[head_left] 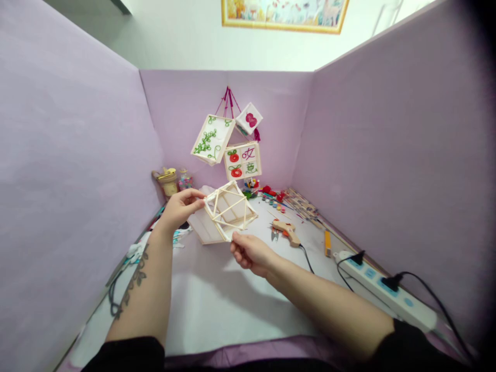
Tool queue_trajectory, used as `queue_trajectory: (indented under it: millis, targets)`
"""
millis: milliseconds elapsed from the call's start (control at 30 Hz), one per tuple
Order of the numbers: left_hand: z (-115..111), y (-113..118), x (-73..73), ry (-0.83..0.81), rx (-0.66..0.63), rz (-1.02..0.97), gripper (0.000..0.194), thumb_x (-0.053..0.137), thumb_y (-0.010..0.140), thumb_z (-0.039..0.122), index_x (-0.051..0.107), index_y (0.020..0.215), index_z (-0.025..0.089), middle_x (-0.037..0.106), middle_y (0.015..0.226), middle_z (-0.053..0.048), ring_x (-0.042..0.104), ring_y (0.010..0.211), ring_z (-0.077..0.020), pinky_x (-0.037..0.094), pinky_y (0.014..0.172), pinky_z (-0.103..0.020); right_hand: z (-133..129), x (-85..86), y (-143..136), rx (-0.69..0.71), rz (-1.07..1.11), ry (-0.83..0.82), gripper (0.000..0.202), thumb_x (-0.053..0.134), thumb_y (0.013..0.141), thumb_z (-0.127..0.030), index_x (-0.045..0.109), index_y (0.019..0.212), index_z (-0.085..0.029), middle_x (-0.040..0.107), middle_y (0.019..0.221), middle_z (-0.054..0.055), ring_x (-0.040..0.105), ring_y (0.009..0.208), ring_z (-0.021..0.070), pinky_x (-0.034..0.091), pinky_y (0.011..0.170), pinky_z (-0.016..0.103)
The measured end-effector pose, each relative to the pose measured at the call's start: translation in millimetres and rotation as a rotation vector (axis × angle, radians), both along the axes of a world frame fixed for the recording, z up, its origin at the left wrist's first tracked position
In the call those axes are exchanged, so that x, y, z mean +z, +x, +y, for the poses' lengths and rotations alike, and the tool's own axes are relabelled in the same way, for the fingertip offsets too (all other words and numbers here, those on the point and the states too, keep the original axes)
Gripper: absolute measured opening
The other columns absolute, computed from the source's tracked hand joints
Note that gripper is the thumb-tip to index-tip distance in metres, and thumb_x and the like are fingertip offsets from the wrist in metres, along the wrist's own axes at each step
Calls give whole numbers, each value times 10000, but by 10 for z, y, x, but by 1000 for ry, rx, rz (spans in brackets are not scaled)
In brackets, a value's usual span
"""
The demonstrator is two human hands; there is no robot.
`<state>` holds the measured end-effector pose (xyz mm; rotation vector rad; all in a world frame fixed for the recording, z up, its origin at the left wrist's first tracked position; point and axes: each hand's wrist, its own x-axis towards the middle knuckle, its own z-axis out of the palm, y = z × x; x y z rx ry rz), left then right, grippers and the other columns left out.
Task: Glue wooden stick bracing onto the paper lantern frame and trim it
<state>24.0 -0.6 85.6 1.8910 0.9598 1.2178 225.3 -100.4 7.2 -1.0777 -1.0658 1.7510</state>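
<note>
Between my two hands a small lantern frame [228,204] of thin wooden sticks with white panels is held tilted above the table. Crossed sticks form a star-like pattern on the end that faces me. My left hand [182,208] pinches its upper left corner between thumb and fingers. At the lower front corner my right hand [250,251] grips it, thumb on top and the other fingers curled. Behind it hang decorated lanterns: one with green vines [211,138], one with red fruit and characters [243,161], and a small cube with a dark red motif [250,119].
On the right lie a hot glue gun [285,231], scissors [275,235], a yellow cutter [327,244], loose sticks [304,206] and a power strip [387,289] with cords. Paint pots [273,203] sit further back. A woven container [168,183] stands back left. Purple partitions [368,129] enclose the table.
</note>
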Motion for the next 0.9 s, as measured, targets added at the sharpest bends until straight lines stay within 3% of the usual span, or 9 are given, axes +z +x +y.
queue_trajectory:
  millis: [67, 200, 267, 333, 433, 533, 667, 800, 900]
  targets:
    - [14, -20, -10, -4, 7, -15, 377, 765, 643, 460, 696, 868, 165, 689, 796, -42, 602, 690, -166, 460, 602, -245, -76, 10, 130, -58, 19, 40, 435, 552, 822, -558, 477, 598, -193, 391, 363, -77, 252, 318, 48, 140, 344, 176]
    - [69, -69, -50, 11, 23, -39, 337, 770, 656, 439, 701, 854, 176, 682, 764, -21, 590, 677, -151, 445, 595, -229, -364, 73, 691, -216, -69, 314, 401, 533, 790, -544, 424, 569, -226, 327, 378, -76, 253, 364, 80, 211, 395, 218]
    - [97, -81, -70, 16, 19, -51, 340, 775, 651, 437, 702, 856, 175, 677, 758, -19, 585, 675, -150, 439, 588, -226, -551, 62, 993, -300, -402, 425, 414, 447, 831, -546, 469, 567, -227, 417, 422, -28, 374, 427, 125, 319, 460, 258]
    - [113, -84, -81, 13, 17, -58, 345, 778, 645, 438, 702, 854, 174, 673, 753, -18, 582, 669, -148, 435, 583, -225, -731, -2, 1186, -278, -872, 518, 223, 580, 768, -421, 639, 748, -207, 657, 782, 68, 578, 757, 214, 443, 698, 336]
    - [110, -80, -82, 7, 21, -56, 343, 776, 650, 437, 701, 859, 176, 663, 738, -13, 573, 646, -142, 430, 575, -226, -922, -168, 1192, -169, -1263, 514, 449, 631, 740, -331, 634, 1165, -186, 595, 1211, 138, 517, 1109, 315, 396, 938, 430]
    - [93, -77, -70, 0, 7, -55, 342, 773, 658, 434, 698, 869, 175, 654, 728, -9, 563, 626, -135, 424, 563, -225, -984, -336, 998, -11, -1393, 417, 524, 607, 774, -277, 570, 1280, -146, 597, 1174, 167, 538, 1071, 326, 410, 931, 432]
    - [84, -85, -57, -2, 19, -41, 333, 774, 665, 426, 698, 873, 177, 657, 736, -6, 550, 620, -121, 406, 546, -209, -962, -432, 875, -28, -1395, 378, 503, 553, 796, -165, 551, 1297, -119, 602, 1160, 168, 540, 1096, 301, 402, 956, 384]
    - [101, -96, -65, 22, 28, -29, 331, 765, 673, 430, 701, 874, 175, 664, 742, -10, 560, 642, -129, 407, 553, -207, -763, -189, 1112, -64, -1407, 462, 538, 587, 804, -203, 507, 1330, -120, 608, 1195, 162, 549, 1103, 288, 406, 931, 357]
    - [119, -94, -74, 25, 24, -29, 340, 764, 669, 437, 707, 874, 172, 678, 757, -17, 580, 671, -143, 422, 576, -213, -267, 183, 1381, -128, -1602, 544, 453, 605, 804, -216, 583, 1248, -133, 635, 1145, 171, 568, 1051, 313, 410, 864, 367]
